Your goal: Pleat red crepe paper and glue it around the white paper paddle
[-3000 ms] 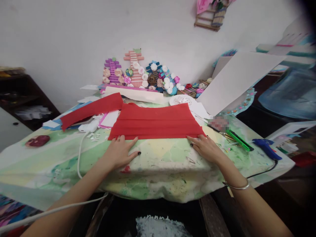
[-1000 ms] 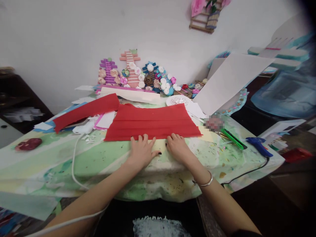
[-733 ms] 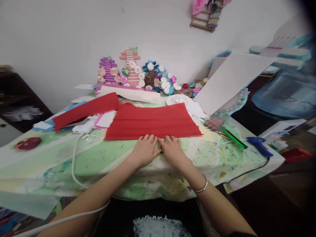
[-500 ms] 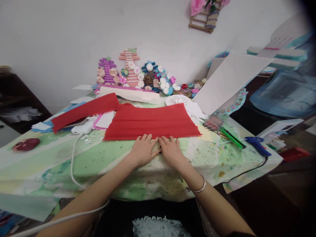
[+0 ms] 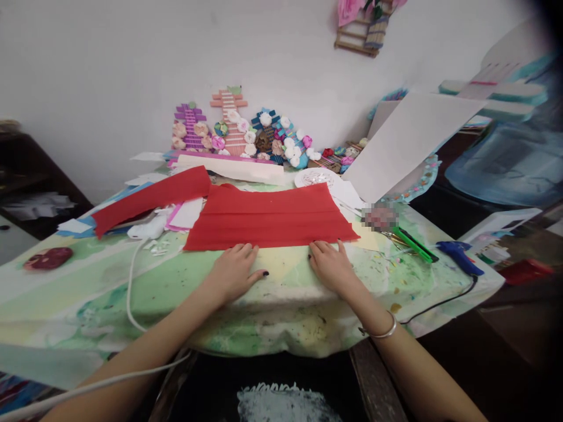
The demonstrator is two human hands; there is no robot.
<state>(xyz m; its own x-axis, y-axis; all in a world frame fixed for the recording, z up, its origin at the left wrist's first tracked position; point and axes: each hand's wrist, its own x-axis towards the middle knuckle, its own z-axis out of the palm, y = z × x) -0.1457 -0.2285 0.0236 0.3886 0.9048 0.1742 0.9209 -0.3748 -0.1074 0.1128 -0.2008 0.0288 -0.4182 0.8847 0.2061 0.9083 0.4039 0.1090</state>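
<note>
A folded red paper sheet [image 5: 268,217] with lengthwise creases lies flat on the green-patterned table cover [image 5: 145,287]. My left hand [image 5: 233,272] rests palm down with fingers spread, its fingertips pressing the sheet's near edge left of centre. My right hand [image 5: 329,266], a bangle on its wrist, lies flat in the same way right of centre, fingertips on that edge. Neither hand holds anything.
A second red strip [image 5: 149,196] lies at the back left. Paper-flower crafts [image 5: 246,135] stand against the wall. Green-handled scissors [image 5: 411,243] and a blue glue gun [image 5: 460,257] with its cord lie to the right. A white cable [image 5: 132,287] runs along the left.
My hands met at the middle of the sheet's near edge, then slid apart along it. They now sit spread toward the two sides.
</note>
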